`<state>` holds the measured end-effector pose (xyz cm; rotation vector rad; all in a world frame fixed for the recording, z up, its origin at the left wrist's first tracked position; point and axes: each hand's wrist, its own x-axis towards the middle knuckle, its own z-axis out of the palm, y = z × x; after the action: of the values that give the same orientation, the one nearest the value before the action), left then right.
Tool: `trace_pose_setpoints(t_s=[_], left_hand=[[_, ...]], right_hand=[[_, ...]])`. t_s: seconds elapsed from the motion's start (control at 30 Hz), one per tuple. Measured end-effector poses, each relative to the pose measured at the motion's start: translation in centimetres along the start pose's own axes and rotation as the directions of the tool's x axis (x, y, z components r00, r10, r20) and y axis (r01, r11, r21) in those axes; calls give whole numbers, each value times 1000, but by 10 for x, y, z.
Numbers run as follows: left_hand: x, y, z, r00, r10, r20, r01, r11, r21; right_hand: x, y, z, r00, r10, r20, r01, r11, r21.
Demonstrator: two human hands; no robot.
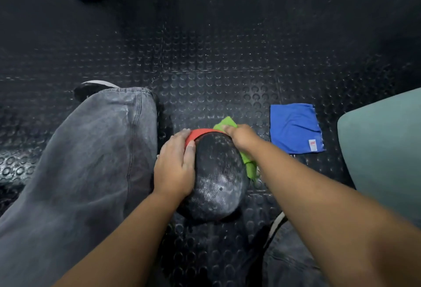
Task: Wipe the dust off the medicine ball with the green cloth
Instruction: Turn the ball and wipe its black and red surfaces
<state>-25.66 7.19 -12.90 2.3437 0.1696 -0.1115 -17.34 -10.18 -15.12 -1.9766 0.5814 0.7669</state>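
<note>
A leg (91, 150) in grey denim flanks the work on the left. The left hand (175, 168) lies open and flat against the ball (218, 177), fingers spread, likely steadying it against rolling. The ball sits on the studded rubber floor (227, 70) between the person's legs, black and pebbled, filmed with pale dust, a red band at its far edge. The right hand (241, 136) presses the green cloth (248, 163), soft and bunched, onto its far right side. A blue cloth (296, 127) lies flat to the right, apart.
</note>
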Motion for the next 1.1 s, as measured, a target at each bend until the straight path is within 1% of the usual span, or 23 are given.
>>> trace_pose_setpoints(t_s=[0.03, 0.07, 0.1, 0.17, 0.23, 0.3, 0.37, 0.43, 0.47, 0.5, 0.53, 0.57, 0.6, 0.63, 0.67, 0.7, 0.73, 0.8, 0.9, 0.97, 1.0, 1.03, 1.1], left_hand=[[-6, -1, 1, 1000, 11, -23, -11, 1000, 0], [-10, -1, 3, 999, 5, -45, -5, 1000, 1], [-14, -1, 5, 998, -14, -61, 14, 1000, 2], [-16, -2, 7, 995, -62, -73, 62, 998, 0], [-10, -1, 8, 993, -95, -71, 95, 995, 3], [-2, 3, 10, 990, -127, -61, 128, 992, 16], [2, 7, 12, 988, -145, -57, 146, 989, 30], [-1, 6, 14, 990, -128, -54, 130, 991, 32], [-6, 4, 14, 993, -107, -54, 109, 994, 29], [-11, 2, 15, 994, -88, -60, 90, 996, 26], [-17, 0, 16, 995, -73, -73, 75, 997, 25], [-22, 0, 16, 994, -63, -85, 65, 998, 26], [-27, 0, 17, 994, -50, -94, 53, 998, 30], [-31, 1, 19, 994, -36, -101, 40, 999, 37], [-36, 1, 20, 993, -29, -113, 34, 998, 46], [-37, 2, 22, 991, -33, -128, 41, 998, 57], [-36, 2, 23, 988, -50, -144, 59, 996, 63], [-30, 4, 23, 983, -93, -160, 103, 993, 53], [-26, 11, 23, 981, -123, -153, 133, 989, 60], [-25, 14, 21, 983, -133, -127, 143, 987, 70], [-24, 14, 19, 985, -131, -109, 140, 987, 73], [-21, 14, 15, 988, -129, -85, 136, 987, 85], [-13, 11, 7, 992, -125, -36, 128, 984, 123]], right_hand=[[2, 5, -2, 999, 49, 7, -50, 998, 28], [2, 10, 0, 999, 46, -8, -45, 998, 46], [-3, 12, 2, 999, -8, -37, 10, 999, 50], [-22, 13, 8, 972, -202, -120, 206, 978, 21], [-48, 19, 18, 888, -411, -206, 404, 912, -75], [-71, 30, 26, 767, -596, -238, 557, 802, -216], [-87, 39, 29, 688, -702, -186, 642, 707, -297], [-90, 42, 23, 647, -754, -113, 696, 645, -315], [-88, 41, 18, 650, -752, -108, 698, 648, -305], [-82, 41, 14, 683, -719, -129, 672, 688, -275], [-69, 40, 9, 759, -630, -166, 596, 774, -215], [-53, 39, 3, 860, -478, -177, 462, 878, -126], [-38, 37, -3, 941, -304, -148, 300, 953, -45], [-27, 36, -7, 983, -159, -97, 162, 987, 21], [-21, 37, -8, 996, -68, -62, 72, 995, 63], [-18, 36, -7, 998, -38, -58, 43, 996, 82], [-20, 33, -4, 994, -68, -82, 73, 996, 58], [-42, 26, 6, 952, -256, -167, 258, 966, -12], [-81, 29, 19, 789, -570, -230, 561, 821, -106], [-89, 39, 23, 696, -693, -190, 674, 721, -161], [-90, 43, 22, 688, -704, -174, 687, 710, -153], [-88, 45, 18, 702, -691, -172, 679, 723, -131], [-86, 41, 12, 758, -621, -201, 626, 778, -43]])
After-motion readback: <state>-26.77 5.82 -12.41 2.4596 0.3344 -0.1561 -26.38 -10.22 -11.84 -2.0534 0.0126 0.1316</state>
